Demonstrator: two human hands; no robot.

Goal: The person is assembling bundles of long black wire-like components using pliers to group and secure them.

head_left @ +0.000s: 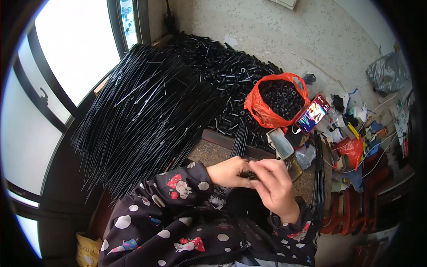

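Note:
My left hand [230, 172] is closed, its fingers curled toward the right over the near part of the table. Close against it, my right hand [276, 184] is pinched, thumb and fingertips meeting by the left fingers. Something small and dark shows between them, too hidden to name. Just beyond the left hand, a bundle of thin black rods [240, 141] points away from me; whether it reaches into my grip I cannot tell. A pale, shallow rectangular box [281, 143] stands beyond my right hand.
A big heap of long black rods [147, 120] spreads at left. Behind it lie many short black tubes [213, 62]. A red plastic bag [262, 113] holds small black rings. Beside it leans a lit phone [312, 115]. More rods [318, 178] hang at the right edge, near clutter.

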